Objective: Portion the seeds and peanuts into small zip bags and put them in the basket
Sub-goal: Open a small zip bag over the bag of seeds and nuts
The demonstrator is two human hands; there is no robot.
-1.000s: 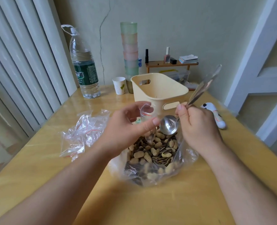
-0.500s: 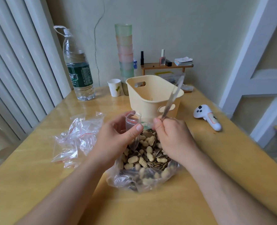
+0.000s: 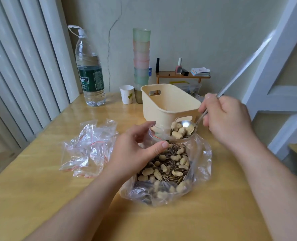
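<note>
A big clear bag of peanuts and sunflower seeds [image 3: 168,167] lies open on the wooden table [image 3: 40,188]. My left hand [image 3: 133,150] pinches a small clear zip bag [image 3: 159,132] with a red line, holding its mouth open above the big bag. My right hand [image 3: 226,119] grips the long handle of a metal spoon [image 3: 183,129], whose bowl is heaped with peanuts and sits at the small bag's mouth. The cream plastic basket [image 3: 161,105] stands just behind, with nothing visible inside.
A pile of small zip bags [image 3: 90,146] lies left of the big bag. At the back stand a large water bottle [image 3: 89,73], a paper cup [image 3: 126,93], a stack of pastel cups [image 3: 141,60] and a small wooden shelf [image 3: 182,75] with cosmetics.
My right hand dipped the spoon into the big bag and lifted it out, full of peanuts, to the small bag's mouth. My left hand kept hold of the small bag.
</note>
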